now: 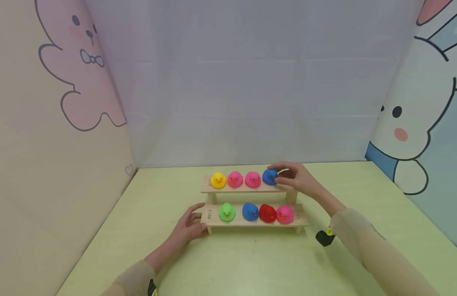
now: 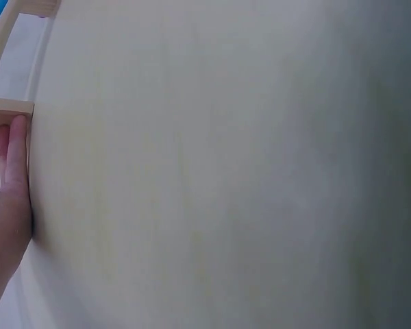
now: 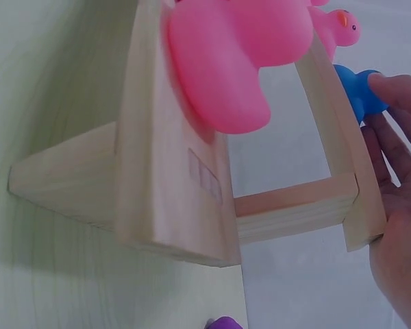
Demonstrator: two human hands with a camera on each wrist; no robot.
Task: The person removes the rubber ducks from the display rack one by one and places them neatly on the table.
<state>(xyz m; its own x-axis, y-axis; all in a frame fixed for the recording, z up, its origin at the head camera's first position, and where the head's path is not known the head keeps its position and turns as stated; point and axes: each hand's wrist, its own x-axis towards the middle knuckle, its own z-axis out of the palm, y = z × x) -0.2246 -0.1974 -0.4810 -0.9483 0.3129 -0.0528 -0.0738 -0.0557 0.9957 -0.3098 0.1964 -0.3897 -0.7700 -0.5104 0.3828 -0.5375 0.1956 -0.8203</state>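
Observation:
A two-tier wooden stand (image 1: 213,223) carries small rubber ducks on both shelves. My right hand (image 1: 296,179) pinches a blue duck (image 1: 269,177) between thumb and fingers at the right of the upper shelf. The right wrist view also shows that hand (image 3: 404,185) on the blue duck (image 3: 359,92), beside the shelf's end. My left hand (image 1: 189,226) grips the left end of the lower shelf, its fingertips (image 2: 17,127) against the board in the left wrist view. Left of the held duck sit two pink ducks (image 1: 252,179) and a yellow duck (image 1: 218,180).
On the lower shelf stand a green duck (image 1: 227,212), a second blue duck (image 1: 250,211), a red duck (image 1: 267,213) and another pink duck (image 1: 285,214). A rounded purple thing (image 3: 225,323) shows at the right wrist view's bottom edge. A white curtain (image 1: 228,102) hangs behind the table (image 1: 228,263).

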